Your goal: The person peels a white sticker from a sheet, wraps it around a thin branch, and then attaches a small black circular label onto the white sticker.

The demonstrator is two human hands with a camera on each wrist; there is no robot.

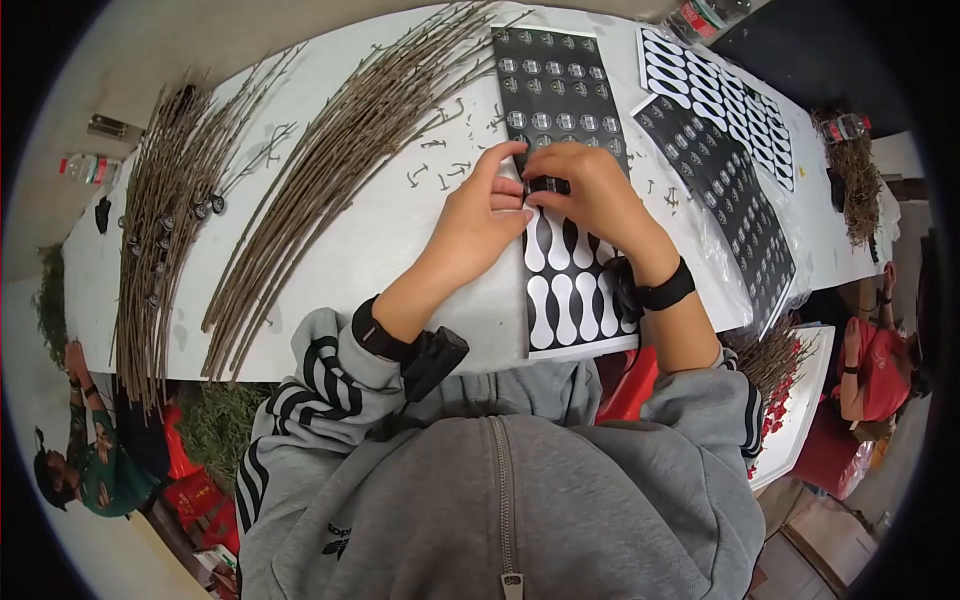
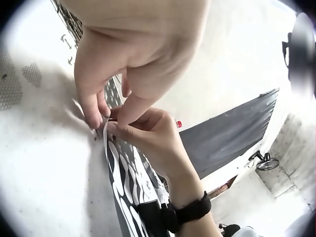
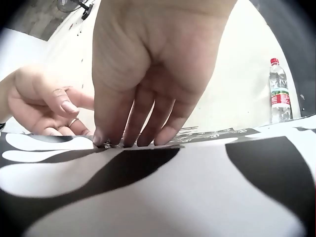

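A long sheet of black labels [image 1: 555,95] lies on the table, with white dumbbell shapes [image 1: 563,305] on its near part. Over its middle, my right hand [image 1: 590,190] pinches a small black label [image 1: 550,185] between thumb and fingers; its fingertips [image 3: 133,143] are low at the sheet. Just left of it is my left hand [image 1: 480,215], fingers bent loosely toward the label and near the sheet's edge [image 2: 109,163]. Nothing is plainly gripped in the left hand; its fingertips partly overlap the right hand in the left wrist view.
Bundles of thin brown twigs [image 1: 330,170] lie at left, one with black labels [image 1: 165,243] attached. Small twig bits [image 1: 430,170] are scattered beside the sheet. More label sheets [image 1: 725,190] lie at right, over clear plastic. Bottles [image 1: 700,18] stand or lie around the table's edges.
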